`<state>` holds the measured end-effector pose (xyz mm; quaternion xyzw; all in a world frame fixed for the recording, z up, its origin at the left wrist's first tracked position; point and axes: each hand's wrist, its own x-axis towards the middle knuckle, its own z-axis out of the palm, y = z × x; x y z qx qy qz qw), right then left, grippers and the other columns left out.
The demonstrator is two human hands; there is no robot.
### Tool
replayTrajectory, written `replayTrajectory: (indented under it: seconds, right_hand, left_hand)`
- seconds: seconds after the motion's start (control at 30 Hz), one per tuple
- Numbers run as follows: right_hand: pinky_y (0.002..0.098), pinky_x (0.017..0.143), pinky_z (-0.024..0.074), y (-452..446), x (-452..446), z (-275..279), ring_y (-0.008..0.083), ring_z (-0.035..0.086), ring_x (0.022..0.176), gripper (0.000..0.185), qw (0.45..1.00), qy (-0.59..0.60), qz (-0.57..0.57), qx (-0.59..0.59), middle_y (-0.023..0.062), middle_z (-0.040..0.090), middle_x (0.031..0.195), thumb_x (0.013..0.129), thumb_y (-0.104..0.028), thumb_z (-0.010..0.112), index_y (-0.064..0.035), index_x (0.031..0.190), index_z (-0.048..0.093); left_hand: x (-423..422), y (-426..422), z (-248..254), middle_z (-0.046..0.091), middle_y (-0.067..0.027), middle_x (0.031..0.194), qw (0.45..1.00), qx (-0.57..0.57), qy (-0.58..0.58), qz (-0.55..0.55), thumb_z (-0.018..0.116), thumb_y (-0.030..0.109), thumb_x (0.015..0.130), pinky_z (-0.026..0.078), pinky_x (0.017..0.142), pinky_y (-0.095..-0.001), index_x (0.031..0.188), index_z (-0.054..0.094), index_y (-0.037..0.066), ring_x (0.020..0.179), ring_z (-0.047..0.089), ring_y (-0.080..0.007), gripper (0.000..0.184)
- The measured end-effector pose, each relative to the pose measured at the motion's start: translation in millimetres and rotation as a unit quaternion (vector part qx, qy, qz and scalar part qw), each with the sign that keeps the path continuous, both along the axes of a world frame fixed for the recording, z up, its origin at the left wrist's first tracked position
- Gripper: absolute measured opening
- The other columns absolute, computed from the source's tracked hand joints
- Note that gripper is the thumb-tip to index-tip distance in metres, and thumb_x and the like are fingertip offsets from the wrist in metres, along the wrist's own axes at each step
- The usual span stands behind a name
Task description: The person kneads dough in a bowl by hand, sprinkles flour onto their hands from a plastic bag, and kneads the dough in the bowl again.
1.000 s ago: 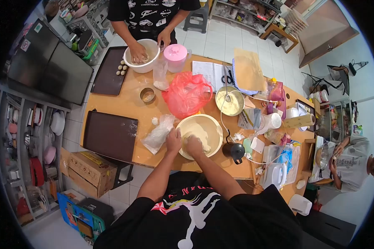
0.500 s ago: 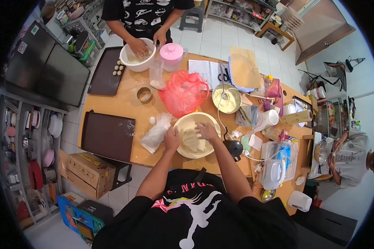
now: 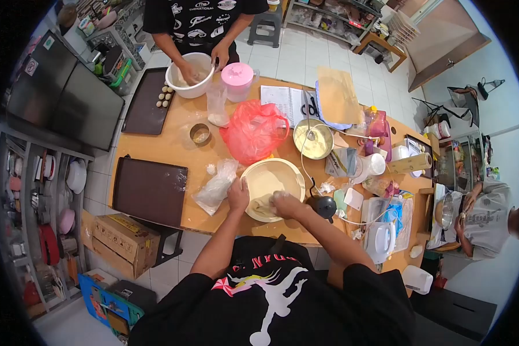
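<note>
A cream bowl (image 3: 274,173) with pale dough (image 3: 263,205) low inside it stands at the table's front edge. My left hand (image 3: 238,195) grips the bowl's left rim. My right hand (image 3: 285,205) is in the lower right of the bowl, its fingers curled at the dough; their tips are blurred. Left of the bowl lies a clear bag of white powder (image 3: 216,187). A red plastic bag (image 3: 251,132) sits just behind it, and a metal bowl of pale cream mixture (image 3: 322,143) is at the back right.
Across the table a person (image 3: 199,29) works in a white bowl (image 3: 181,91). Dark trays (image 3: 150,190) lie on the left. A black kettle (image 3: 323,207), a pink-lidded jug (image 3: 237,83) and a notebook (image 3: 277,99) are nearby. Another person (image 3: 487,216) sits at far right.
My right hand has moved down toward the bowl's lower right, its fingers going from spread to curled. The dough is now lower and more gathered. My left hand stays at the rim.
</note>
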<state>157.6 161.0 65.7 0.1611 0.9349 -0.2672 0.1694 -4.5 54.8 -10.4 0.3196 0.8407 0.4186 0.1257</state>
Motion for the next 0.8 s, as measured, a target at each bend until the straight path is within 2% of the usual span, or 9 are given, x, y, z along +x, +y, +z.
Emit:
replayTrajectory:
  seconds: [0.03,0.23,0.33,0.43,0.53,0.63,0.73,0.8]
  right_hand:
    - [0.0453,0.077,0.0502,-8,8,-4,0.0395,0.063,0.086,0.026,0.999,-0.005,0.019,0.033,0.0236,0.064,0.085,0.084,-0.024,0.055,-0.0005,0.084,0.065]
    - [0.0470,0.081,0.0505,-27,2,-8,0.0386,0.064,0.091,0.028,0.989,-0.104,-0.102,0.007,0.0240,0.065,0.090,0.084,-0.023,0.054,0.0015,0.088,0.066]
    - [0.0443,0.082,0.0524,-42,-11,-10,0.0311,0.065,0.097,0.025,0.978,-0.110,-0.162,0.071,0.0186,0.067,0.101,0.084,-0.019,0.053,-0.0055,0.099,0.068]
    - [0.0439,0.082,0.0528,-39,-34,-36,0.0301,0.067,0.096,0.025,0.981,-0.146,-0.102,0.078,0.0170,0.068,0.100,0.085,-0.020,0.054,-0.0074,0.099,0.070]
    - [0.0429,0.082,0.0527,-29,-59,-35,0.0300,0.067,0.096,0.026,0.974,-0.186,-0.126,0.031,0.0175,0.069,0.101,0.084,-0.022,0.056,-0.0076,0.100,0.070]
    - [0.0425,0.082,0.0527,-30,-65,-40,0.0296,0.067,0.098,0.028,0.946,-0.165,-0.279,-0.016,0.0181,0.068,0.104,0.082,-0.024,0.058,-0.0071,0.102,0.070]
    - [0.0434,0.085,0.0514,-37,-56,-42,0.0349,0.066,0.097,0.041,0.945,-0.123,-0.302,-0.022,0.0237,0.067,0.102,0.083,-0.037,0.058,0.0001,0.095,0.070]
    - [0.0437,0.085,0.0509,-30,-50,-42,0.0364,0.066,0.094,0.045,0.950,-0.134,-0.262,-0.104,0.0238,0.066,0.102,0.084,-0.039,0.059,0.0012,0.100,0.068]
  left_hand:
    - [0,0,1,0.057,-0.0263,0.078,1.000,-0.008,-0.001,0.000,0.049,0.025,0.095,0.041,0.068,-0.0557,0.081,0.052,-0.001,0.077,0.054,-0.0482,0.030]
    - [1,-1,2,0.058,-0.0267,0.080,1.000,-0.010,-0.010,-0.001,0.049,0.025,0.095,0.041,0.068,-0.0559,0.084,0.052,-0.001,0.078,0.054,-0.0486,0.029]
    - [0,0,3,0.058,-0.0269,0.079,1.000,-0.011,-0.003,-0.004,0.049,0.025,0.095,0.041,0.068,-0.0555,0.084,0.052,-0.001,0.078,0.054,-0.0488,0.029]
    - [0,-1,8,0.058,-0.0270,0.079,1.000,-0.011,-0.002,-0.007,0.049,0.025,0.095,0.041,0.068,-0.0553,0.084,0.052,-0.002,0.077,0.055,-0.0488,0.029]
    - [0,-1,7,0.058,-0.0274,0.079,1.000,-0.019,0.001,-0.013,0.048,0.024,0.096,0.041,0.068,-0.0554,0.083,0.052,-0.002,0.077,0.055,-0.0484,0.029]
    - [-1,-2,5,0.058,-0.0270,0.079,1.000,-0.006,-0.007,-0.016,0.048,0.024,0.096,0.041,0.068,-0.0554,0.084,0.052,-0.001,0.077,0.055,-0.0482,0.028]
    - [-1,-1,3,0.058,-0.0274,0.081,1.000,-0.009,-0.017,-0.011,0.045,0.029,0.097,0.040,0.069,-0.0553,0.086,0.053,-0.001,0.081,0.055,-0.0494,0.033]
    - [0,-3,4,0.057,-0.0276,0.080,1.000,-0.023,-0.016,-0.009,0.045,0.029,0.097,0.040,0.069,-0.0553,0.085,0.053,-0.001,0.080,0.055,-0.0494,0.034]
